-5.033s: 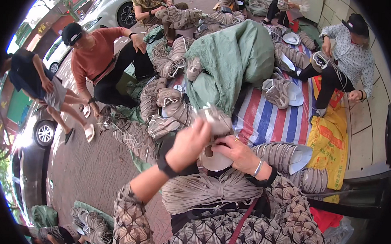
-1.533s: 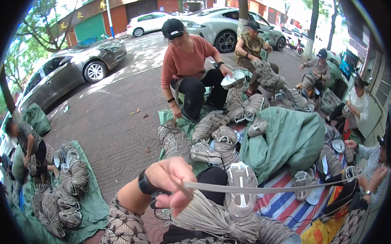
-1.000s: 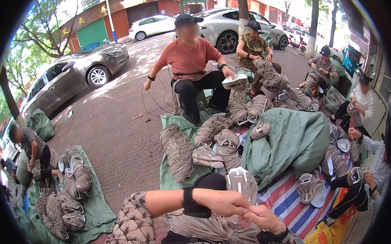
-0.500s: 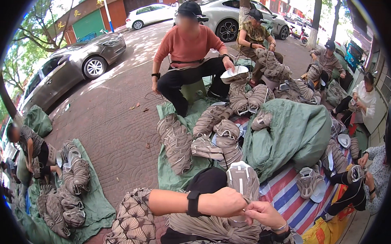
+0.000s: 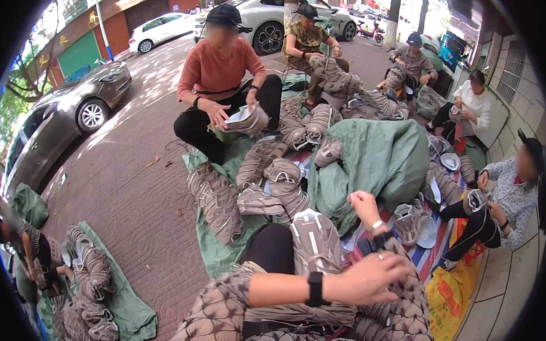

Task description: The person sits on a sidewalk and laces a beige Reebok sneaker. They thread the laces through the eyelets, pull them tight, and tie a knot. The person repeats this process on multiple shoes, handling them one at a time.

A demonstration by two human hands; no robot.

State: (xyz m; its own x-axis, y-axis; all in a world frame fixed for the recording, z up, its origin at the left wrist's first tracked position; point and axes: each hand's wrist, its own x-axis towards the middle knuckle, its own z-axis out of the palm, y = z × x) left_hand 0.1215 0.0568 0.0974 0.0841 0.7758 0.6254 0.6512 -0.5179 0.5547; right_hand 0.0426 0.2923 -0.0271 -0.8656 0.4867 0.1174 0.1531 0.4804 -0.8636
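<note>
A grey-beige shoe upper (image 5: pixel 314 241) with white trim rests against my dark-clad knee, toe end away from me. My left hand (image 5: pixel 371 279), below a black wristband, reaches across to the right of the shoe with its fingers loosely apart. Farther off, my right hand (image 5: pixel 365 208) is raised in front of the green sack, thumb and fingers closed together. Whatever it pinches is too thin or blurred to make out. Across my lap lies a thick bundle of beige laces (image 5: pixel 301 314).
A large green sack (image 5: pixel 381 162) stands ahead amid stacked shoe uppers (image 5: pixel 215 201). A co-worker in a salmon top (image 5: pixel 219 72) sits opposite, holding an upper. Other people work farther back and at right. A yellow bag (image 5: pixel 452 303) lies at right, a parked car (image 5: pixel 64 115) at left.
My hands have come apart: the right moved up and away, the left shifted right and opened. The co-worker opposite has brought the other hand to the upper. My view has turned right.
</note>
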